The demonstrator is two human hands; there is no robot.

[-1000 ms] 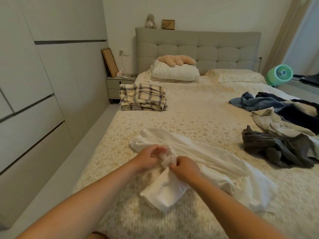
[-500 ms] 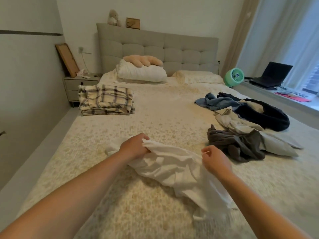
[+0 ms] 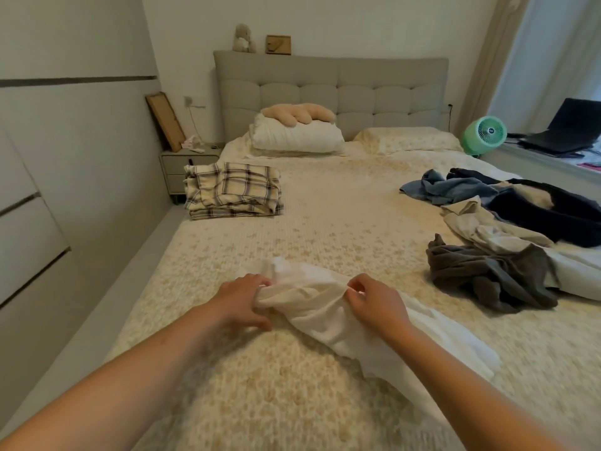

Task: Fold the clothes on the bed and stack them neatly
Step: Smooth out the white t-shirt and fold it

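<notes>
A crumpled white garment (image 3: 328, 315) lies across the near middle of the bed (image 3: 325, 229). My left hand (image 3: 242, 299) grips its bunched left end, and my right hand (image 3: 374, 299) pinches its upper edge a short way to the right. The cloth trails down to the right behind my right forearm. A folded plaid stack (image 3: 232, 190) sits at the far left of the bed. Unfolded clothes lie on the right: a grey garment (image 3: 487, 275), a beige one (image 3: 481, 229), a blue one (image 3: 452, 188) and a dark navy one (image 3: 553, 216).
Pillows (image 3: 297, 136) and a plush toy (image 3: 297, 112) lie by the grey headboard. A nightstand (image 3: 183, 167) stands left of the bed beside white wardrobe doors (image 3: 48, 190). A green fan (image 3: 484, 133) and a laptop (image 3: 566, 128) sit on the right ledge.
My hands went from close together to spread apart along the white garment, then came somewhat nearer again. The cloth is stretched out between them. My view swung right, then partly back left.
</notes>
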